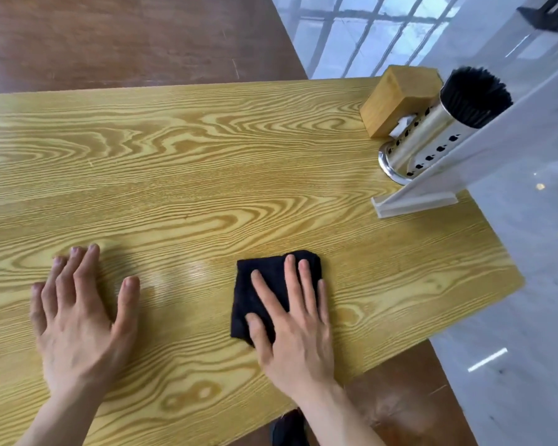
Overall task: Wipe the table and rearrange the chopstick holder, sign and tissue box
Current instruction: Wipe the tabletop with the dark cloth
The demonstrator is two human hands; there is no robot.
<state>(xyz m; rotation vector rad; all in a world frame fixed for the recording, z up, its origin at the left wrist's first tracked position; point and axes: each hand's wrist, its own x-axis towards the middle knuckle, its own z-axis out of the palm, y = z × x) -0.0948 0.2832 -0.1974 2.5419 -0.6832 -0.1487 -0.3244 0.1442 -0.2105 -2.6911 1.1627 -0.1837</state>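
My right hand (pixel 295 326) lies flat with spread fingers on a folded black cloth (pixel 264 284), pressing it onto the yellow wood-grain table (pixel 190 175). My left hand (pixel 78 313) rests palm down on the bare tabletop to the left, holding nothing. At the far right corner stand a wooden tissue box (pixel 397 98), a perforated steel chopstick holder (pixel 429 140) full of black chopsticks, and a clear acrylic sign (pixel 484 156) on a white base in front of them.
The table's right edge runs diagonally close to the sign base. Beyond it lies a glossy pale floor (pixel 529 284). A dark brown surface (pixel 126 37) sits past the far edge, and another one (pixel 409 397) below the near edge.
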